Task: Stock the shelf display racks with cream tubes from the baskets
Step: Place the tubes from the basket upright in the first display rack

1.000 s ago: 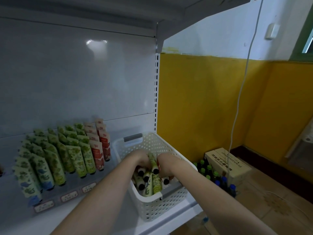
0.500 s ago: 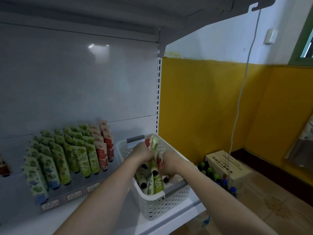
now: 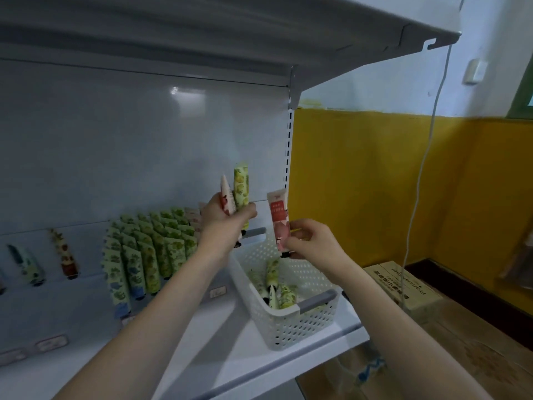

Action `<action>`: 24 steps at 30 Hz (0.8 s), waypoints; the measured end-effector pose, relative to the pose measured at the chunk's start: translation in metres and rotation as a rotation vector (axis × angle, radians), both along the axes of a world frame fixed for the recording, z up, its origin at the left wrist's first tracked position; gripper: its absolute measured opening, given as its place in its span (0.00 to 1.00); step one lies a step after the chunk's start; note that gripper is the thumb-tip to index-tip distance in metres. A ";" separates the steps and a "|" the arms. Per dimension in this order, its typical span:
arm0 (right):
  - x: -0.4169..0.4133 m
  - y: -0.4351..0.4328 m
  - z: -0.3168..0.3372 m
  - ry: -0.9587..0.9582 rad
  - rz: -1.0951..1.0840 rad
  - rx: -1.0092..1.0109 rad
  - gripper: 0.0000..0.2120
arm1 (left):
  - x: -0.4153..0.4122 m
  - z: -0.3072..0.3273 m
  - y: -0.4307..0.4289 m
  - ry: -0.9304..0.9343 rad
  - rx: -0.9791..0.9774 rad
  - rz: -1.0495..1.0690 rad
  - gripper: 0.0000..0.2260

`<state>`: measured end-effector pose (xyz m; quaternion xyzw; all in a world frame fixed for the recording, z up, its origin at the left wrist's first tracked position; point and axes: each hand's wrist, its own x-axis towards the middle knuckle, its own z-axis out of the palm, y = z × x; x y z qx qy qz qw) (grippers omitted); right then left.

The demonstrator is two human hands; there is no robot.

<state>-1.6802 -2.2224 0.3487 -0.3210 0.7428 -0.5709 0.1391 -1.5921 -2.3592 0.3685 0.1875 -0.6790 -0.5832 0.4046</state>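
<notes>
The white basket (image 3: 291, 330) sits near the front edge of the shelf (image 3: 230, 350) with a few loose tubes (image 3: 273, 274) lying in its bottom. Just above its far end, both hands are loaded. The right hand (image 3: 313, 241) pinches a red tube (image 3: 279, 223) low down near the cap, with the crimped end up. The fingers of the left hand (image 3: 222, 223) wrap round two upright tubes, a green tube (image 3: 241, 189) and a pale tube (image 3: 226, 199) with a red print.

The step appears to be carrying these over to the display rack (image 3: 92, 307), so it pays to sort by colour first. The green one belongs with the green rows (image 3: 150, 255); the red ones likely go in the lane at the right end. Seat each tube cap down and print forward, at the same lean as its neighbours, and feed one at a time — releasing two from one grip invites a tumble.

Much is unclear. The left hand and wrist cover most of that right-hand lane, so I cannot tell how full it is. The caps of the held tubes are largely hidden behind the fingers. The rack runs off the left edge, and its price labels are too blurred to read. Beyond the shelf, a cardboard box (image 3: 403, 287) on the floor is only partly in view.
</notes>
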 end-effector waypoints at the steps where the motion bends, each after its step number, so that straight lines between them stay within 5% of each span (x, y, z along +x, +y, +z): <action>1: 0.010 0.002 0.003 -0.052 0.039 -0.049 0.14 | 0.011 0.002 0.000 0.018 0.028 0.007 0.07; 5: 0.056 0.001 0.004 -0.180 0.185 -0.142 0.12 | 0.058 0.004 0.000 0.064 0.142 -0.062 0.08; 15: 0.137 -0.030 -0.014 -0.208 0.422 -0.089 0.05 | 0.146 -0.009 -0.014 0.086 0.063 -0.033 0.13; 24: 0.156 -0.056 -0.024 0.084 0.345 0.019 0.11 | 0.173 -0.042 -0.027 0.073 0.139 0.016 0.14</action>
